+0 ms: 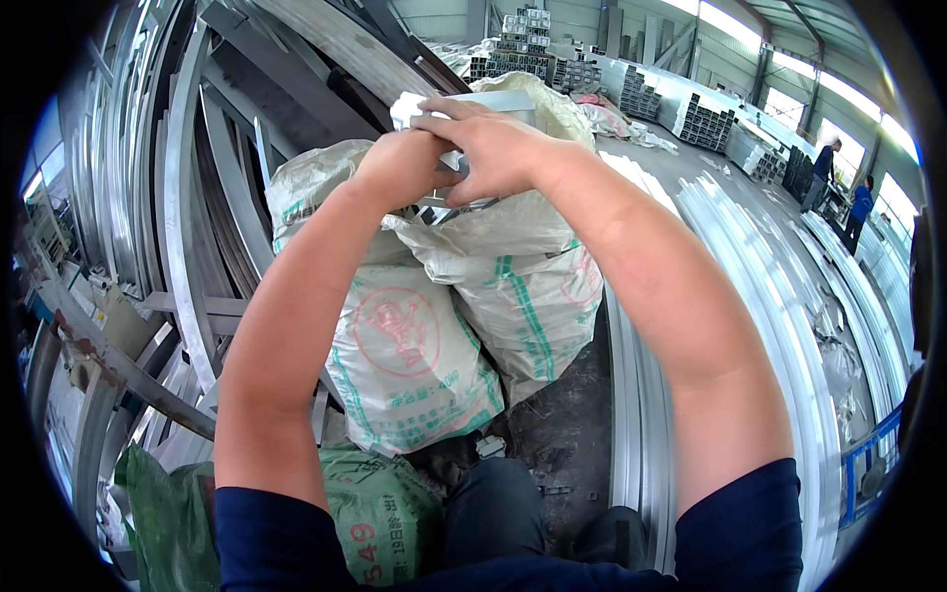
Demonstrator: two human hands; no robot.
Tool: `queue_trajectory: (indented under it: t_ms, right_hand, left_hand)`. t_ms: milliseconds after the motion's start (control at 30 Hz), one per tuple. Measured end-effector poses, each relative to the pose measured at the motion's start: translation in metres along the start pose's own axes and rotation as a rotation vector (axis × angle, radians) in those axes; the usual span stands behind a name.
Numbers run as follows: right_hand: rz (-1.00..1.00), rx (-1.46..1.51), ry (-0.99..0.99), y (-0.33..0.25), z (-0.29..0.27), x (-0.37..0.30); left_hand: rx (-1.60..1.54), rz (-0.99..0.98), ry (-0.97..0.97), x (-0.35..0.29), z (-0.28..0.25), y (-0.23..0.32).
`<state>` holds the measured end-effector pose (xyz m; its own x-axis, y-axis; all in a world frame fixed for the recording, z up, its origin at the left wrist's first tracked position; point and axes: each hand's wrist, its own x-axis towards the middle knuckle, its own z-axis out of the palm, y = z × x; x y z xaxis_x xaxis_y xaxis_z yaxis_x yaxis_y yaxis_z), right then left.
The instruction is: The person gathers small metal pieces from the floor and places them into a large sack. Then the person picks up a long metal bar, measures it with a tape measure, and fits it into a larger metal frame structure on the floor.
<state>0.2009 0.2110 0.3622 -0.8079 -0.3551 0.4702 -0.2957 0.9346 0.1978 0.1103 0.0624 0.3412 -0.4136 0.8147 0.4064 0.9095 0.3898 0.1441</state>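
Both arms reach forward, and my hands meet over the mouth of a white woven sack [533,306] with green stripes. My left hand [402,168] is closed, its fingers curled inward against the right. My right hand [493,148] bends over it, with fingers and thumb curved round. Small bits of pale metal show between the hands, but what they grip is mostly hidden. A whitish ridged piece [404,109] shows just beyond my left hand. Behind my right hand lies a silver metal profile offcut [511,101]. A second white sack [404,345] with a red round print stands nearer me.
Long metal bars [182,197] lean and lie in bundles at left. Silver profiles [735,286] run along the right. A green sack [380,503] lies by my legs. Stacked profiles [705,123] stand farther back, and two people [860,207] are at the far right.
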Motion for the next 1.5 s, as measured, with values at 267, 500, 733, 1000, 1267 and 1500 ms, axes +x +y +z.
queue_trajectory:
  t_ms: [267,500,733,1000,1267,1500]
  right_hand:
    - [0.258,0.009,0.225,0.000,0.014,-0.001]
    - [0.720,0.091,0.265,0.041,0.021,-0.012]
    - [0.719,-0.054,0.325,0.045,0.020,-0.015]
    - [0.726,-0.063,0.100,0.047,0.032,0.005]
    - [0.714,-0.323,-0.190,0.082,0.018,0.022]
    - [0.488,-0.165,0.514,0.068,0.005,-0.043]
  left_hand:
    - [-0.947,-0.214,0.146,-0.007,0.012,-0.061]
    - [-0.143,-0.150,0.268,-0.021,0.040,-0.067]
    - [0.017,-0.538,0.259,-0.043,0.039,-0.104]
    - [-1.132,-0.695,0.421,-0.012,0.043,-0.149]
    - [-1.104,-0.589,0.314,0.009,0.063,-0.140]
    - [-0.186,-0.619,0.872,-0.002,0.084,-0.135]
